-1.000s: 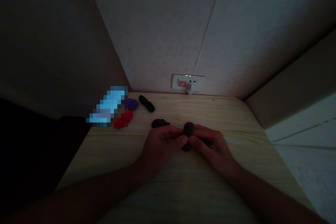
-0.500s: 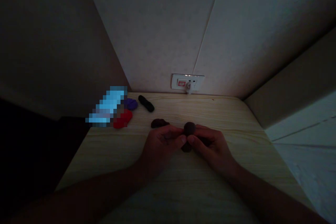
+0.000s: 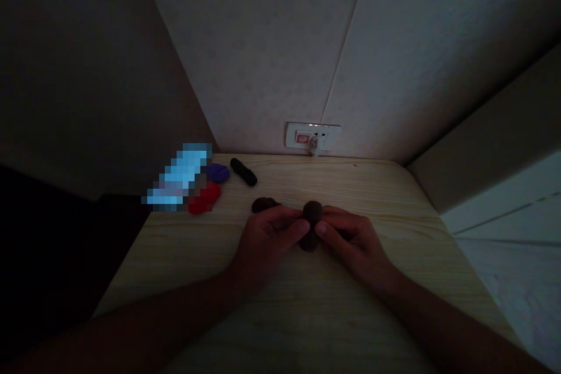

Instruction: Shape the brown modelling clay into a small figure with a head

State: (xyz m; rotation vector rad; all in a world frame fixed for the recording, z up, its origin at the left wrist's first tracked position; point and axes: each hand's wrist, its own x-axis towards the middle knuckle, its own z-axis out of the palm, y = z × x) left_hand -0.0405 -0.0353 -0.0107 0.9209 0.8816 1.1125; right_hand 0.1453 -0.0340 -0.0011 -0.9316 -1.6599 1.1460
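A dark brown lump of modelling clay (image 3: 309,239), with a round ball on top, stands upright at the middle of the table. My left hand (image 3: 267,242) pinches it from the left, thumb and forefinger pressed to the part just under the ball. From the other side my right hand (image 3: 357,242) grips it with thumb and fingers, the thumb tip close to the left one. Another dark brown clay piece (image 3: 263,205) lies just beyond my left hand, partly hidden by its fingers. The light is dim, so fine detail is lost.
On the pale wooden table (image 3: 184,251), back left, lie a black clay roll (image 3: 243,172), a purple lump (image 3: 218,173) and a red lump (image 3: 205,197). Beside them is a bright pixelated object (image 3: 177,178). A wall socket (image 3: 312,137) with a plug sits behind the table.
Both thumbs have parted slightly, showing more of the clay below the ball. The clay has shifted a little left between my hands. The other pieces lie as before.
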